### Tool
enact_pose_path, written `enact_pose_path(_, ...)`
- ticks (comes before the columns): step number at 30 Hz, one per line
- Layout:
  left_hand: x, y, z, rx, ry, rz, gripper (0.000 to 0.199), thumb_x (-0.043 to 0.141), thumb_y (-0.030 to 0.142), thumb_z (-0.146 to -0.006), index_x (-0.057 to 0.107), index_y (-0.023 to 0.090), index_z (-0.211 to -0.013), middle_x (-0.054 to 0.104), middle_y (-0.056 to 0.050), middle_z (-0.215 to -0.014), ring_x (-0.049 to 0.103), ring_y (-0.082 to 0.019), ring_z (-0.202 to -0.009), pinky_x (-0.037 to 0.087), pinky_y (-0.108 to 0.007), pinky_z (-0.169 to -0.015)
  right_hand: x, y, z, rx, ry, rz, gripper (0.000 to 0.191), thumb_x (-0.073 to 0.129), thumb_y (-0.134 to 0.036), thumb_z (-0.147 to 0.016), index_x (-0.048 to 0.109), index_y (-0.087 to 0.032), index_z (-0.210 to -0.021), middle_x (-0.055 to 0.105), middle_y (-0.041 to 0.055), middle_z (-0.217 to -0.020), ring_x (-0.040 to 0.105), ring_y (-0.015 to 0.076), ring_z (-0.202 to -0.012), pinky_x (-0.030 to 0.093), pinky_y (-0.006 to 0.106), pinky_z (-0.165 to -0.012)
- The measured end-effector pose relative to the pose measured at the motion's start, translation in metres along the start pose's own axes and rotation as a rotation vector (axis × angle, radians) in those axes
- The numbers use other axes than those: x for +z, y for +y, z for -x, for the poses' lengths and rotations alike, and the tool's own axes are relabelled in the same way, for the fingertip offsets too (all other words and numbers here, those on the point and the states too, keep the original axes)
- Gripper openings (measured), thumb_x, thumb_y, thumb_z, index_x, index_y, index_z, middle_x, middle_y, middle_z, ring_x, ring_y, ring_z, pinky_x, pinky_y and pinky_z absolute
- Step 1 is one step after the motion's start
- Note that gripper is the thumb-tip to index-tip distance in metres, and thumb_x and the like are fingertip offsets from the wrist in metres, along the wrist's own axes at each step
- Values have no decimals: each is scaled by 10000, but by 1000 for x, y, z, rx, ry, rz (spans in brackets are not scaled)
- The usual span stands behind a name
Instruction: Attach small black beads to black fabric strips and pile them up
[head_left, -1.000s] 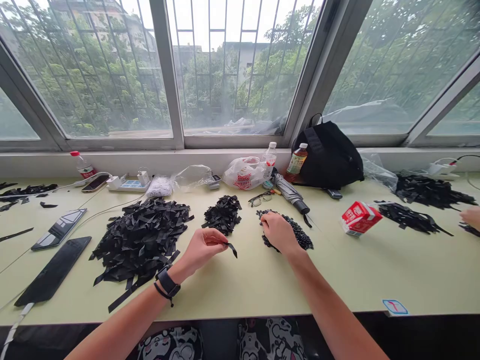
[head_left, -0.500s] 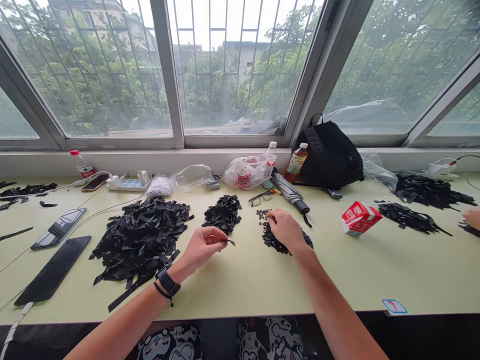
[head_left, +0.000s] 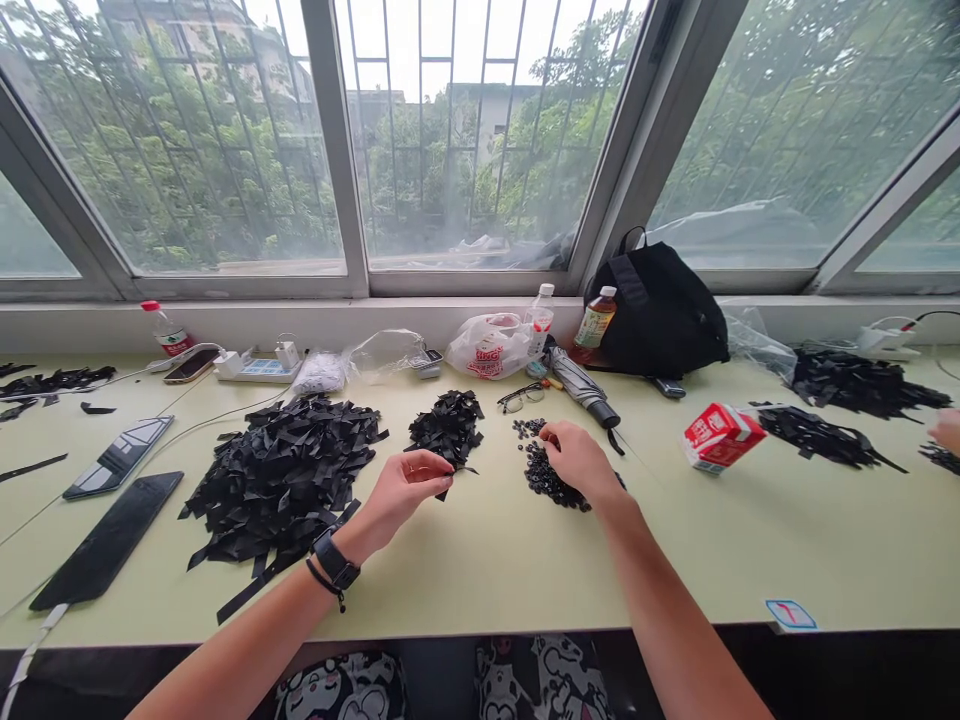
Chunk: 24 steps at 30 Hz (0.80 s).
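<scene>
My left hand, with a black watch on its wrist, pinches a small black strip above the table. Just behind it lies a small heap of black strips, and to its left a larger heap of black strips. My right hand reaches down onto a pile of small black beads; its fingertips are together at the pile's upper part, and whatever they hold is too small to make out.
Behind the beads lie glasses and a folded umbrella. A red carton stands to the right. Two dark devices, one a tablet-like slab, lie at left. Another person's hand shows at the right edge.
My right hand has shifted slightly to the right over the beads. The strip in my left hand has turned and risen slightly, pointing more to the right.
</scene>
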<state>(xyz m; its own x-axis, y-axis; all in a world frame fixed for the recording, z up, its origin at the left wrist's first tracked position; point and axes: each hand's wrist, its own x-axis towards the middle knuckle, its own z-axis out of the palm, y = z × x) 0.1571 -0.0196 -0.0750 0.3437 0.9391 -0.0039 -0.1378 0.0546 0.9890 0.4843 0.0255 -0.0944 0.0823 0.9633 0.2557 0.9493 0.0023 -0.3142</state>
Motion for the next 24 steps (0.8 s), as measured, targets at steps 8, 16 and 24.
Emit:
enact_pose_path(8,0,1,0,-34,32,15,221,894,244,-686,784,169,-862,750,-53,-873,663,-169,-829,473,-264,-759,-3,-3,-1,-65,17,-27,153,574,-174,-909,722,-214,-922,739,63,-989,669,204,-888,439,278,-766)
enact_pose_path(16,-3,0,-1,-123,-46,280,306,934,223,-652,769,159,-902,737,-51,-881,671,-141,-798,512,-256,-794,-4,-16,4,-126,-41,-9,168,570,-162,-913,725,-225,-892,724,60,-970,659,217,-958,442,289,-840)
enact_pose_path(24,-1,7,5,-155,-184,355,398,930,198,-686,753,177,-1042,720,-47,-930,678,-137,-814,536,-278,-827,-2,-14,0,-80,-79,-39,124,557,-169,-910,659,-200,-848,708,72,-927,636,214,-903,433,288,-792)
